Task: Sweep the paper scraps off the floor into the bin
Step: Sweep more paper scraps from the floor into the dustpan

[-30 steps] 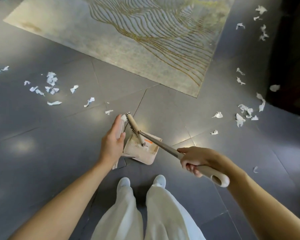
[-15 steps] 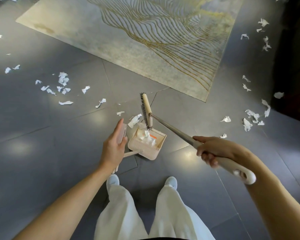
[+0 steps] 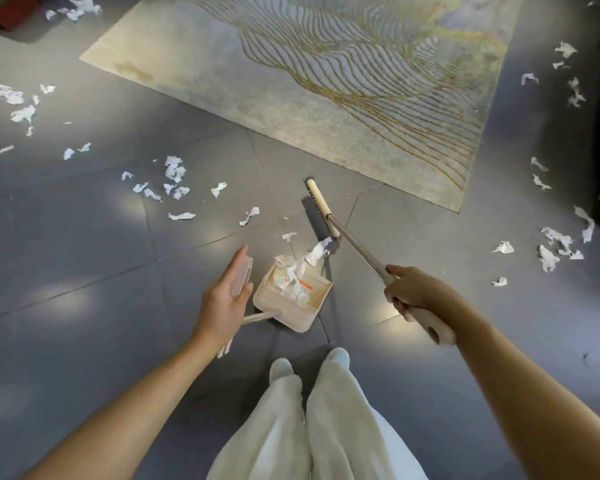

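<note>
The left hand (image 3: 224, 303) held the upright handle of the dustpan (image 3: 284, 315), thumb hooked round it and fingers lying long against it. The right hand (image 3: 413, 292) was wrapped tight on the shaft of the broom (image 3: 357, 247), whose head sat just beyond the pan's mouth, touching the floor (image 3: 84, 237) or barely off it. Several paper scraps (image 3: 291, 275) lay in the pan, and one long scrap (image 3: 319, 251) hung at the lip, half in. A hard or crooked stroke could flick that piece past the pan, or knock the lightly held pan aside and spill it. More scraps lay scattered left and right, some near the rug (image 3: 326, 81); no bin showed.
</note>
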`<state>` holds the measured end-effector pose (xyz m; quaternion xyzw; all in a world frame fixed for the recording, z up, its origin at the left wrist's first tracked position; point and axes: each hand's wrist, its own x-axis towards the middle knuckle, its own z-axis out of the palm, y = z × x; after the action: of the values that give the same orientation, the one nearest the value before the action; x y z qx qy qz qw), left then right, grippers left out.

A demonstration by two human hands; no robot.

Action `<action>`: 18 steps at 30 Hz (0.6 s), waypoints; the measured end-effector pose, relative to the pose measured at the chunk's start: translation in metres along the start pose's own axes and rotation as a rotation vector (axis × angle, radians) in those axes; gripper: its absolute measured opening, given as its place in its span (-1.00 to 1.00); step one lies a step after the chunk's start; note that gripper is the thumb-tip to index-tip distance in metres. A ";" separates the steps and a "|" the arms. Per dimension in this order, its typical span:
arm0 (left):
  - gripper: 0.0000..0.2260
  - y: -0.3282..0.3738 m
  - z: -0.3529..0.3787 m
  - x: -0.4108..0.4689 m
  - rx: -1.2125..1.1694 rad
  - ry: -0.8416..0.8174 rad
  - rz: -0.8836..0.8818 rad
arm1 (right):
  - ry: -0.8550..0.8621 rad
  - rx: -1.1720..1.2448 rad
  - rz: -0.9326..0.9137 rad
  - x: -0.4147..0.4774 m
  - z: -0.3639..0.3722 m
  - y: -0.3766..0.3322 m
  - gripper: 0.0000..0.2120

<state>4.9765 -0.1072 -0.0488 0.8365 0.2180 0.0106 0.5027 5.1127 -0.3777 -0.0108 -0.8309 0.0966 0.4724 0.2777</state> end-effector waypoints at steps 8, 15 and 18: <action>-0.45 -0.012 -0.023 0.050 0.063 0.068 -0.047 | 0.010 -0.310 -0.028 0.056 0.027 -0.011 -0.70; -0.43 -0.015 -0.026 0.090 0.020 0.142 -0.115 | -0.150 -0.333 -0.048 0.074 0.061 -0.031 -0.60; -0.44 -0.010 -0.022 0.091 0.040 0.149 -0.096 | -0.207 -0.309 -0.024 0.056 0.071 -0.038 -0.61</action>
<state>5.0505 -0.0507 -0.0647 0.8318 0.2948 0.0444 0.4683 5.1068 -0.3009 -0.0720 -0.8117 -0.0164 0.5613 0.1608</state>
